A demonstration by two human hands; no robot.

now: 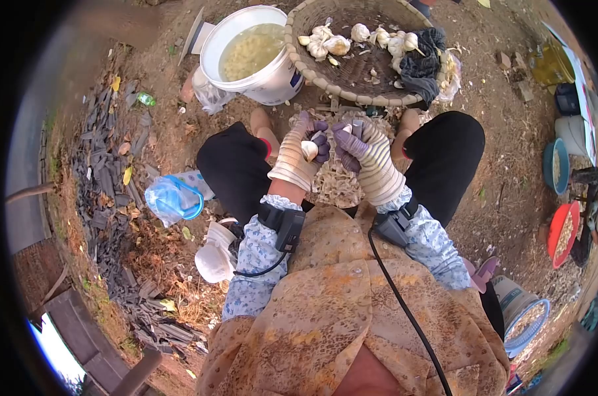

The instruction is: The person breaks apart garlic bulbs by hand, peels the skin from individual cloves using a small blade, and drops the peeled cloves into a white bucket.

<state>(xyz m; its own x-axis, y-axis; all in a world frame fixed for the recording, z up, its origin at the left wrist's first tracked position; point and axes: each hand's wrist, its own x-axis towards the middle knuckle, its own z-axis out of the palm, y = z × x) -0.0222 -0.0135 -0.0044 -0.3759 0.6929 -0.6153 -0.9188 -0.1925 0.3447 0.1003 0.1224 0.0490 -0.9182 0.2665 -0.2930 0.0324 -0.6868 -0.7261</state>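
My left hand (302, 152), in a striped glove with purple fingers, is closed around a pale garlic piece (309, 150). Close beside it, my right hand (365, 155) wears a matching glove, with its fingers pinched together around a small whitish piece (347, 129) that looks like garlic. Both hands are between my knees, above a heap of garlic skins (338, 183). Just beyond them, a woven basket (325, 84) holds several garlic bulbs (360, 33) and a dark cloth (423, 66). A white bucket (270, 86) of peeled cloves in cloudy water stands left of the basket.
Dark broken pieces (104, 178) cover the ground at left, near a blue-handled plastic container (192, 198). A white container (216, 254) lies by my left elbow. At right are a blue basin (553, 165), a red basin (556, 231) and a bucket with a blue basket (530, 323).
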